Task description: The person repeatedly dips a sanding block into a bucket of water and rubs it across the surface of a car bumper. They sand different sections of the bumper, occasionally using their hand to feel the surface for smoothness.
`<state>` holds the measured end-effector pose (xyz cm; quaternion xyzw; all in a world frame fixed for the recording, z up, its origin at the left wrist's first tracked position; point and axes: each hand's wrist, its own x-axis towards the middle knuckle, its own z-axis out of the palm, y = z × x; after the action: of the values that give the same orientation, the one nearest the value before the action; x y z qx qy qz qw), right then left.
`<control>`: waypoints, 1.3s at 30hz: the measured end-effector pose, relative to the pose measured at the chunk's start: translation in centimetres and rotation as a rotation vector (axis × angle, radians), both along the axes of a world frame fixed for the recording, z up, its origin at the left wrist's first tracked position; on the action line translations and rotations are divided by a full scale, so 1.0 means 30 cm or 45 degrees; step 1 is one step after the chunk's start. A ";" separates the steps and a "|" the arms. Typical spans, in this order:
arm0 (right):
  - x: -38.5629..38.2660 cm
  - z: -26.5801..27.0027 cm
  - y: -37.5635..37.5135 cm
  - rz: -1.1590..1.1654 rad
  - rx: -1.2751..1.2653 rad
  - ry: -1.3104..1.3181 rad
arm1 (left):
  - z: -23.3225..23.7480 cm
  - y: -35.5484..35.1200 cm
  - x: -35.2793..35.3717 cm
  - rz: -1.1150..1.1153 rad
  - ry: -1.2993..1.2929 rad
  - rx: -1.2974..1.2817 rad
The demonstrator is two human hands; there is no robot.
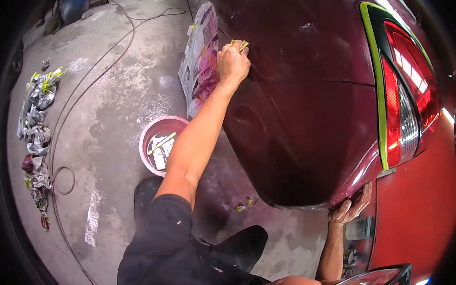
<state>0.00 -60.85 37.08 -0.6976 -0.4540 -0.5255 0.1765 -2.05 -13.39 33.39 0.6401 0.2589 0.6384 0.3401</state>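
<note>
My left hand (234,63) reaches forward with its fingers closed around a small yellow sanding pad (242,44). It presses the pad against the dark maroon car body panel (307,109), close to a newspaper-masked edge (201,58). My fingers cover most of the pad. My right hand (355,206) lies against the bumper's lower corner, below the red tail light (412,86); its fingers are stretched out and hold nothing. Green masking tape (381,102) borders the tail light. Whitish residue shows on both hands.
A pink basin (144,140) with a yellow-edged strip and white pieces inside stands on the concrete floor (118,161). A hose (55,148) runs along the left, beside crumpled masking paper (37,134). A container (359,229) sits near my right forearm, beside a red surface (416,211).
</note>
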 end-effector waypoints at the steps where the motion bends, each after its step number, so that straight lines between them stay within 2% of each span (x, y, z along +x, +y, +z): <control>1: -0.013 0.001 -0.002 0.003 -0.023 0.013 | 0.013 -0.034 -0.021 -0.011 0.060 0.004; 3: -0.003 -0.003 -0.034 -0.002 -0.036 0.005 | -0.050 -0.299 -0.093 0.000 0.094 0.053; 5: 0.031 -0.012 0.004 0.039 -0.019 -0.024 | -0.094 -0.589 -0.189 -0.112 -0.157 0.292; 8: 0.012 -0.012 0.002 0.129 0.026 0.088 | -0.127 -0.490 -0.143 -0.013 -0.137 0.292; 9: 0.024 -0.017 0.002 0.117 0.022 0.087 | -0.121 -0.368 -0.096 -0.002 -0.003 0.100; 10: 0.030 -0.027 -0.012 0.103 0.024 0.092 | -0.097 -0.245 -0.070 -0.131 0.017 -0.151; 11: 0.033 -0.026 -0.026 0.090 0.023 0.091 | -0.078 -0.192 -0.062 -0.178 -0.013 -0.111; 13: 0.017 -0.016 -0.007 0.157 0.096 0.114 | -0.135 -0.303 -0.059 0.079 -0.029 0.055; 15: -0.008 -0.007 0.009 0.044 0.024 0.072 | -0.128 -0.498 -0.147 -0.112 -0.065 0.170; 17: -0.002 -0.010 -0.001 0.024 -0.004 0.104 | -0.153 -0.430 -0.114 -0.075 -0.136 0.252; 18: 0.007 -0.015 0.002 0.053 0.038 0.111 | -0.158 -0.322 -0.076 0.012 -0.105 0.215; 19: 0.008 -0.024 0.006 0.078 0.097 0.121 | -0.143 -0.200 -0.050 -0.125 -0.060 -0.051; 21: -0.003 -0.016 0.006 0.074 0.082 0.123 | -0.127 -0.124 -0.015 -0.066 -0.058 -0.105; 23: -0.008 -0.009 0.019 0.081 0.090 0.118 | -0.132 -0.270 -0.082 0.006 -0.006 0.041; 25: -0.009 -0.006 0.009 0.073 0.028 0.110 | -0.151 -0.423 -0.101 -0.130 -0.170 0.135; 27: 0.021 -0.017 -0.014 0.062 0.104 0.153 | -0.166 -0.304 -0.064 0.014 -0.113 0.220; 28: 0.025 -0.019 0.010 0.089 0.103 0.115 | -0.150 -0.212 -0.029 0.081 -0.074 0.132; 29: 0.012 -0.020 0.006 0.108 0.083 0.098 | -0.146 -0.083 0.015 -0.118 -0.129 -0.056; 31: 0.006 -0.012 0.000 0.073 0.064 0.108 | -0.115 -0.068 0.012 -0.023 -0.039 -0.031; 33: 0.012 -0.011 0.009 0.112 0.061 0.104 | -0.150 -0.254 -0.043 0.137 -0.070 0.167; 34: 0.020 -0.010 0.016 0.111 0.066 0.097 | -0.141 -0.368 -0.097 -0.020 -0.076 0.175; 35: 0.024 -0.013 0.018 0.133 0.066 0.090 | -0.156 -0.377 -0.098 -0.049 -0.111 0.231; 37: 0.015 -0.009 -0.009 0.139 0.034 0.101 | -0.142 -0.235 -0.047 0.141 -0.024 0.180; 39: 0.005 -0.016 -0.003 0.059 0.047 0.117 | -0.112 -0.040 0.025 -0.060 -0.121 -0.056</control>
<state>0.16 -60.93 36.60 -0.7068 -0.4515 -0.4972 0.2221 -1.31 -14.60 30.03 0.6074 0.2413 0.6540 0.3811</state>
